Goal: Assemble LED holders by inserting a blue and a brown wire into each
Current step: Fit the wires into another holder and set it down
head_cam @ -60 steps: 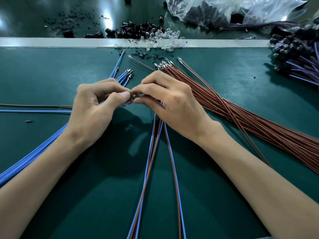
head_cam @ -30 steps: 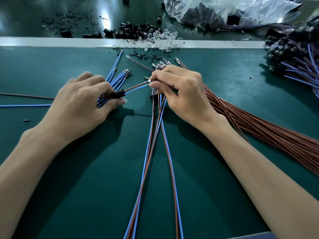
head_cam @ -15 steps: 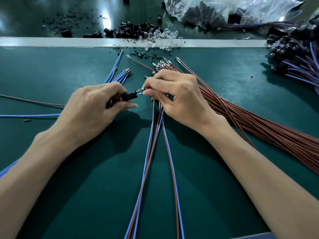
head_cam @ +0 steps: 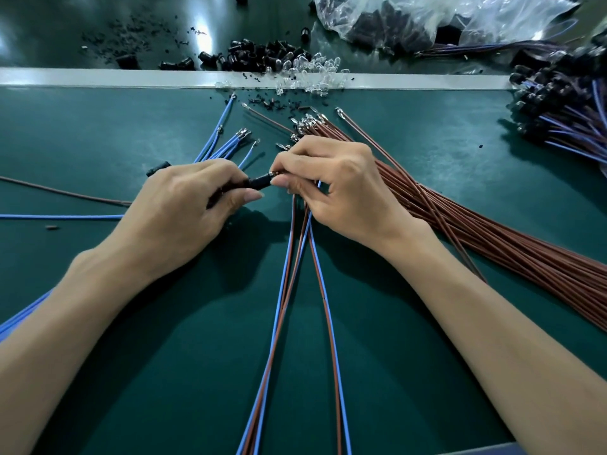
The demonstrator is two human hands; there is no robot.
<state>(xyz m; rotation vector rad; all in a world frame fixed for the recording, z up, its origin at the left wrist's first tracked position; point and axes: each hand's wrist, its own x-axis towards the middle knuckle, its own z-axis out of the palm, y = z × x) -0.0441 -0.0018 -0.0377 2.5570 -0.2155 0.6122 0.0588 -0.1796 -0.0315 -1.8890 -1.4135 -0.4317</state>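
Since half a second earlier the gap between the hands had closed: the right hand (head_cam: 341, 188) had brought its wire tips up to the mouth of the LED holder (head_cam: 254, 182), where a short stretch of wire had shown before.

The left hand (head_cam: 184, 208) kept its grip closed on the black holder, thumb beneath and fingers curled over it, just left of the frame's centre. The holder's long axis lay almost level across the frame, rising slightly to the right. Its open end pointed right, at the right fingertips, and its other end was hidden inside the left fingers.

The right hand's grip pinched the blue and brown wires (head_cam: 308, 239) at their tips, with a glint of metal terminal (head_cam: 275, 174) showing between fingertips and holder. Whether a terminal sat fully inside could not be told. From under that hand the wires ran down the middle of the frame to its bottom edge, spreading over the green surface (head_cam: 98, 126).

Loose blue wires (head_cam: 226, 144) fanned up-frame behind the left hand. A thick bundle of brown wires (head_cam: 492, 231) slanted from top centre to the right edge, passing beneath the right hand. A second black holder (head_cam: 159, 167) poked out above the left knuckles. Beyond a pale strip (head_cam: 98, 77) at the top lay a heap of black holders (head_cam: 259, 55), clear LEDs (head_cam: 312, 72) and a plastic bag (head_cam: 427, 18). Finished assemblies (head_cam: 565, 110) were piled at the upper right.
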